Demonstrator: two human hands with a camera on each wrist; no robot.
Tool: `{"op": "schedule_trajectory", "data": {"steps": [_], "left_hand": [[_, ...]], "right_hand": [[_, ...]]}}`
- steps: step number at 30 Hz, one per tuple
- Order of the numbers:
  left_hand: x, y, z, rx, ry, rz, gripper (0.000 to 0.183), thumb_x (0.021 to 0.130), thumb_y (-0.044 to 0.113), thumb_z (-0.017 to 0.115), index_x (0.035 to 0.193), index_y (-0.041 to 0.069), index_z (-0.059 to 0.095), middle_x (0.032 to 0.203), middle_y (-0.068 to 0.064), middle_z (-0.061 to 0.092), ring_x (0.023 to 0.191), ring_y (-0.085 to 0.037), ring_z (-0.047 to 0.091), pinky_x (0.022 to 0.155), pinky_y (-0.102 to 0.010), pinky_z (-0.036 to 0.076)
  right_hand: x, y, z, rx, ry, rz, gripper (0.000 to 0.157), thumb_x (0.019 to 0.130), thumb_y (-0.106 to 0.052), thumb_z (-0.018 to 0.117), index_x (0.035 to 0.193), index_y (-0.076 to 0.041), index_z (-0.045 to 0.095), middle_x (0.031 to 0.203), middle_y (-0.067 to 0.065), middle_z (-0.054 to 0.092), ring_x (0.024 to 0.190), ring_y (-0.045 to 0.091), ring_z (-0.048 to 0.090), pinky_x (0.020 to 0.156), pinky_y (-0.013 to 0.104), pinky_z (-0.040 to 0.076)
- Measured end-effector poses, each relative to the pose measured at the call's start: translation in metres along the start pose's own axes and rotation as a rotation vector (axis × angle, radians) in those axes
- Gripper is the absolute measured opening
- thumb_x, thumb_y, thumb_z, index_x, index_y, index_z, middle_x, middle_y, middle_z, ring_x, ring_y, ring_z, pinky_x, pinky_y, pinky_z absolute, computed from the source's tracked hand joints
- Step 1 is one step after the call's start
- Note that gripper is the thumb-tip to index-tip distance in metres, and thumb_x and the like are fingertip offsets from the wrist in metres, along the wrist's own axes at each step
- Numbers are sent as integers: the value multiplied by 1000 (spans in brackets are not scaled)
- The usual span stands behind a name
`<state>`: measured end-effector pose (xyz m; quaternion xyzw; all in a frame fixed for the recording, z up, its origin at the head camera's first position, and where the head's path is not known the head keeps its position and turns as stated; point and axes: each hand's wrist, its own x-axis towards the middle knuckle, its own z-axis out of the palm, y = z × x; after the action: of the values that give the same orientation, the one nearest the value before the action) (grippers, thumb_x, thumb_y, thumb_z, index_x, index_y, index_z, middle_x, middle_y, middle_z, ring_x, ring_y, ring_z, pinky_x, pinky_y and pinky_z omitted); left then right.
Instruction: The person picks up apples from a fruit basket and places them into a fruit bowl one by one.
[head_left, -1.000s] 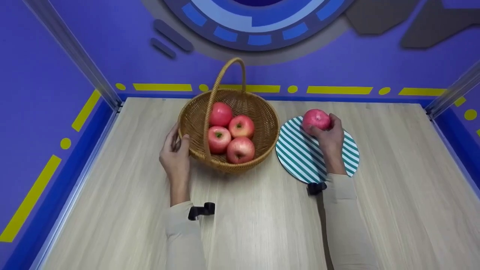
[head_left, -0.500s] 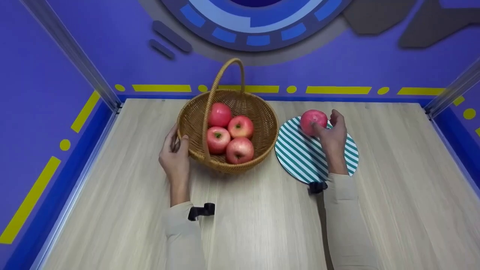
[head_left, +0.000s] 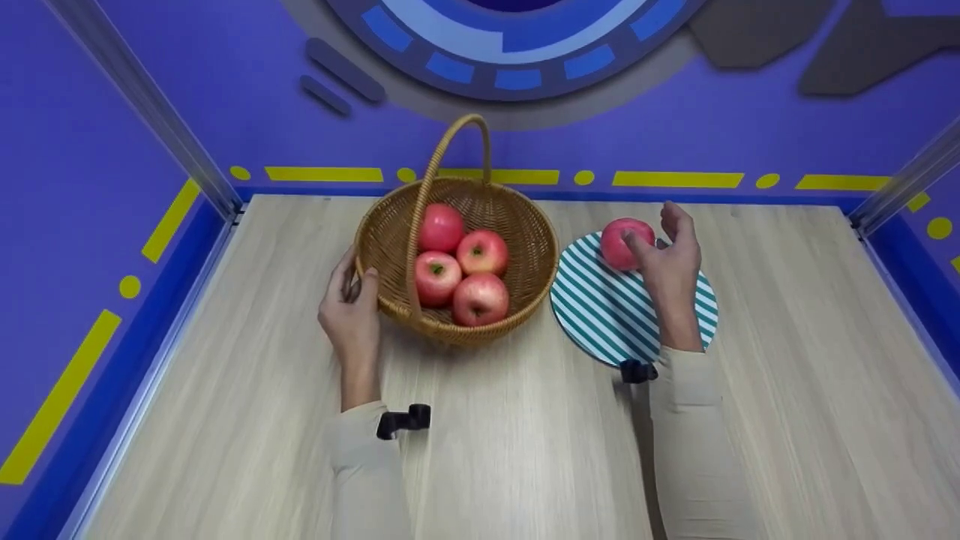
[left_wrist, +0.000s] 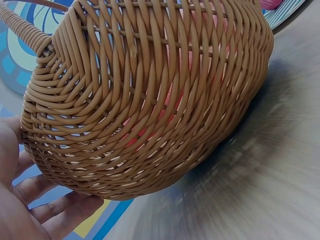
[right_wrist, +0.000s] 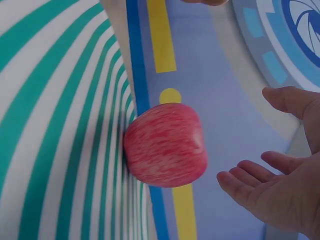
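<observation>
My left hand (head_left: 352, 311) grips the left rim of a wicker basket (head_left: 531, 259), thumb over the edge and fingers against the outer weave. Several red apples (head_left: 480, 300) lie in the basket, under its arched handle. In the left wrist view the fingers (left_wrist: 67, 212) support the basket's woven side (left_wrist: 150, 100). A single apple (head_left: 627, 244) rests toward the far side of a round green-and-white striped mat (head_left: 600, 315). Beside that apple my right hand (head_left: 673, 274) is held with its fingers spread. The right wrist view shows a gap between the fingertips (right_wrist: 223, 177) and the apple (right_wrist: 165, 145).
The pale wooden table (head_left: 510, 435) is bounded at the back by a blue printed wall (head_left: 570, 142) with yellow dashes, close behind the basket. A similar side wall (head_left: 67, 225) stands at the left, with a metal post (head_left: 157, 120) in the corner.
My right hand has let go of the apple, leaving it on the mat, and drawn back slightly to the right with its fingers opening. The left hand and the basket have stayed put.
</observation>
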<state>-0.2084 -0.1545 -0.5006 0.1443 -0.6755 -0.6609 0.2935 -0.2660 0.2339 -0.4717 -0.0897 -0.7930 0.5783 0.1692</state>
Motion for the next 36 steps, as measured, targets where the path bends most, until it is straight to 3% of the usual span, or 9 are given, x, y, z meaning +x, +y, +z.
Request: {"op": "schedule_trajectory", "data": {"steps": [9,16,26,36], "left_hand": [[0,0,-1,10,-1,13,40,99,11,70,140,13,72,140,-6,69,127,-18,65,107,-30,54],[0,-1,-1,5,-3,17,41,100,11,70,140,13,72,140,-7,68,127,-20,65,106,-30,54],[1,-1,0,-6,-8,12,41,100,11,70,141,13,71,140,-8,68,125,-22,67,103,-29,56],[2,-2,0,-13,-3,2,40,100,10,70,141,11,71,142,-10,67,128,-24,65,106,-30,55]], "right_hand": [[-12,-22,1,40,-7,-115,77,95,-13,80,161,-2,41,163,12,45,151,24,41,122,41,40],[-23,-41,4,2,-49,-134,78,95,-16,82,161,-7,42,164,9,44,150,25,43,114,43,49],[-34,-59,9,-17,-106,-184,75,96,-19,83,160,-9,45,162,8,46,147,27,47,113,46,50],[-44,-68,19,-117,-215,-386,72,93,-9,84,156,-3,50,158,16,50,146,32,47,116,53,46]]}}
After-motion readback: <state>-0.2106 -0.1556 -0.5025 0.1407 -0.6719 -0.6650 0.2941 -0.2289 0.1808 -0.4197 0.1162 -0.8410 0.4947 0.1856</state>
